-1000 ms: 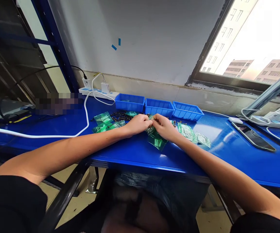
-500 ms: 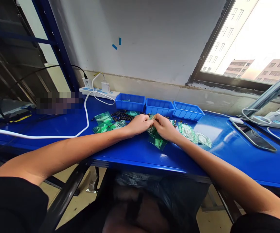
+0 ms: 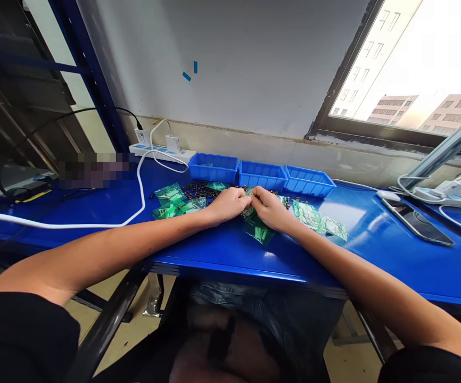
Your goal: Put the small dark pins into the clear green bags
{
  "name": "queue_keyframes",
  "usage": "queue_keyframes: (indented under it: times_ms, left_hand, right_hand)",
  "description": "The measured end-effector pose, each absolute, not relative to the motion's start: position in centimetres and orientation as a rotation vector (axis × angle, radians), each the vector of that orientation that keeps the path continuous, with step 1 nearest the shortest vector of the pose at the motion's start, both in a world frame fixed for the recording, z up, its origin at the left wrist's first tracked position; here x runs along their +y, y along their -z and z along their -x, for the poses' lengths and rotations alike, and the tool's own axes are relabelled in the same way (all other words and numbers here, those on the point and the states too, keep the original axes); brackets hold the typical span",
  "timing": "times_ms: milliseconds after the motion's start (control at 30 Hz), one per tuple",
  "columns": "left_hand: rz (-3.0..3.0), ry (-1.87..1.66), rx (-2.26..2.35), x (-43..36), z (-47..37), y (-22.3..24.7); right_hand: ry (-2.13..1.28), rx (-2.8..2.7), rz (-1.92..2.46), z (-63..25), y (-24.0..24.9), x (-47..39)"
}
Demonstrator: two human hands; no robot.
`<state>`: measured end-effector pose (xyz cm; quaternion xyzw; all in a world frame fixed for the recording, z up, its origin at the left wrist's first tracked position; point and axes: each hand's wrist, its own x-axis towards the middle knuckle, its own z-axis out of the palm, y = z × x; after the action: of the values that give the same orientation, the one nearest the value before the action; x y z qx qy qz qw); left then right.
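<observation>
My left hand (image 3: 229, 204) and my right hand (image 3: 269, 208) meet over the blue table, fingertips pinched together at the top of a small green plastic bag (image 3: 250, 214). Just below them lies another green bag (image 3: 260, 233) with pale pieces inside. Dark screws (image 3: 198, 189) are heaped behind my left hand, beside several green bags (image 3: 171, 200). To the right of my right hand are more filled green bags (image 3: 308, 216) and a few small brassy screws (image 3: 288, 202). Exactly what sits between the fingertips is too small to tell.
Three blue bins (image 3: 263, 175) stand in a row against the wall. A white power strip (image 3: 162, 152) with a white cable (image 3: 140, 183) is at the left. On the right a phone (image 3: 417, 221) lies near another power strip (image 3: 454, 192).
The view has shifted very slightly. Both hands keep the same pinched pose, and nothing else has visibly moved.
</observation>
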<state>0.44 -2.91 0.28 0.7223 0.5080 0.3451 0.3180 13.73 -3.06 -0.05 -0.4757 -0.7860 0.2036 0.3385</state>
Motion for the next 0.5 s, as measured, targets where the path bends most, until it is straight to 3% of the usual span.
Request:
queue_keyframes:
  times_ms: [500]
  left_hand:
    - [-1.929,-0.977,1.115,-2.20,0.23,-0.01]
  right_hand:
    - [-0.569,-1.811,1.258,-13.97,0.26,-2.64]
